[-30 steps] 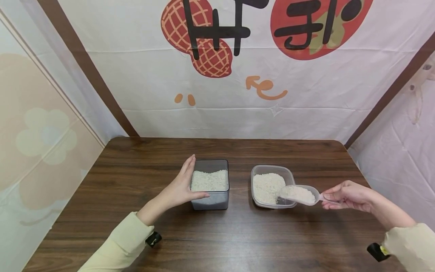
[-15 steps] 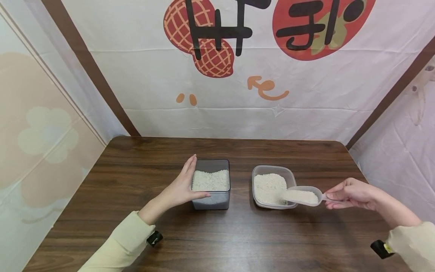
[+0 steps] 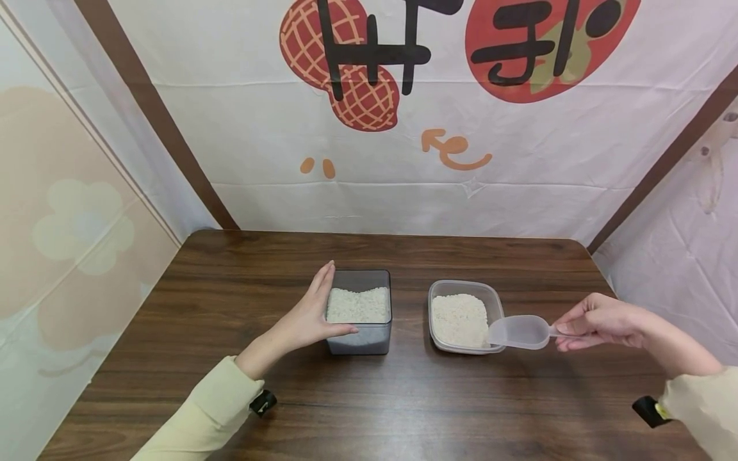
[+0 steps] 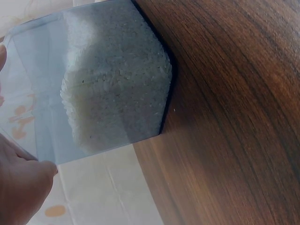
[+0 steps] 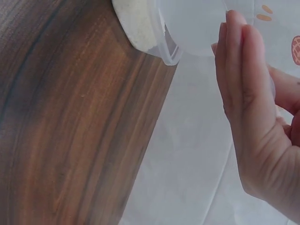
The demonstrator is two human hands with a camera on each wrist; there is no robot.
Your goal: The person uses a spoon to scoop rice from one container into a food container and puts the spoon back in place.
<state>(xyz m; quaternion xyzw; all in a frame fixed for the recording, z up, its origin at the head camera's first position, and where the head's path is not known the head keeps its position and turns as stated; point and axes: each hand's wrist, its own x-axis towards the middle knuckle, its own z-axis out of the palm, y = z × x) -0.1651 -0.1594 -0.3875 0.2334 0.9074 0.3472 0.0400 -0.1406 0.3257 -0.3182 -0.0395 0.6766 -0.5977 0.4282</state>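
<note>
My left hand (image 3: pixel 308 318) holds a grey see-through box (image 3: pixel 359 339) at its left side, thumb along the front rim and fingers toward the back. White rice (image 4: pixel 117 75) fills much of that box. To the right stands a clear plastic tub (image 3: pixel 494 301) with a mound of rice (image 3: pixel 459 320) inside. My right hand (image 3: pixel 605 323) pinches the handle of a translucent scoop (image 3: pixel 521 331) between thumb and fingers. The scoop's bowl looks bare, with its tip over the tub's right front rim. In the right wrist view, the fingers (image 5: pixel 253 70) partly hide the scoop.
Both containers stand on a dark wooden table (image 3: pixel 369 410). A white printed cloth (image 3: pixel 375 205) hangs behind the table's back edge, with more cloth along both sides. A gap of table separates the box from the tub.
The heaped rice in the scoop has poured into the tub, leaving the bowl bare. My right hand has shifted slightly right and turned the scoop. My left hand stays on the box.
</note>
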